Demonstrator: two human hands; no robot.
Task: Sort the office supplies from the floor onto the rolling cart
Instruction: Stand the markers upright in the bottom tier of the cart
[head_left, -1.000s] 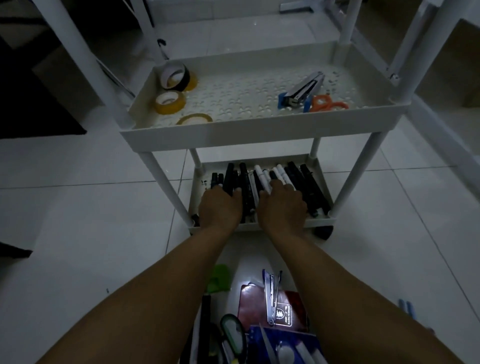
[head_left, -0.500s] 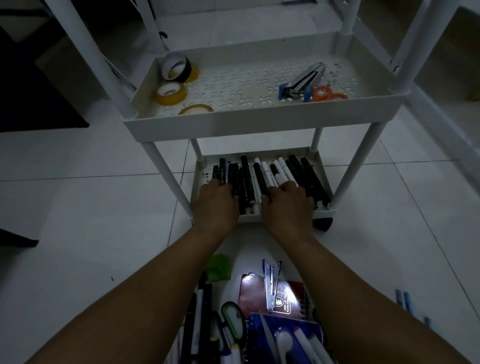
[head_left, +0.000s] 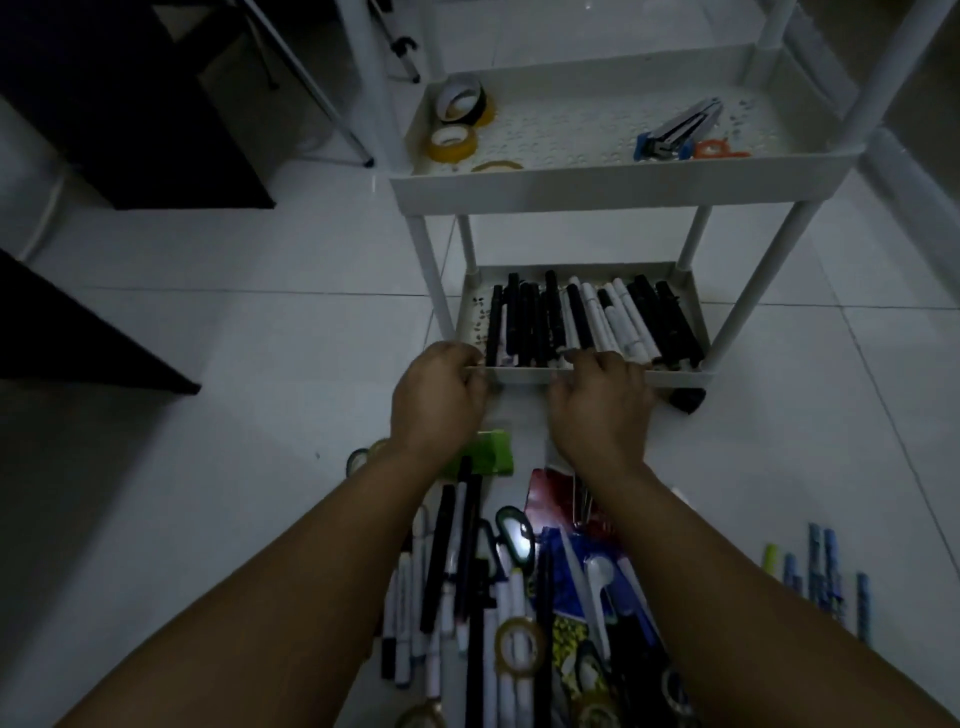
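Observation:
A white rolling cart stands in front of me. Its lower tray (head_left: 524, 375) holds a row of black and white markers (head_left: 587, 322). My left hand (head_left: 439, 397) rests at the tray's front left corner, fingers curled in, nothing seen in it. My right hand (head_left: 600, 405) sits at the front rim, its bent fingertips touching the marker ends. The upper tray (head_left: 623, 182) carries tape rolls (head_left: 452, 140), a blue stapler (head_left: 680, 130) and orange scissors (head_left: 719, 149). On the floor under my arms lie more markers (head_left: 447, 571), a tape roll (head_left: 519, 647) and a red notebook (head_left: 550, 499).
A green item (head_left: 491, 452) lies just behind my left wrist. Several blue pens (head_left: 826, 571) lie on the tiles at the right. Dark furniture (head_left: 130, 104) stands at the left, with a metal stand leg (head_left: 322, 98) beside the cart. The cart's black caster (head_left: 685, 400) is at its front right.
Both hands have drawn back from lying flat on the markers to the tray's front rim. The view has shifted, so the cart now sits further right.

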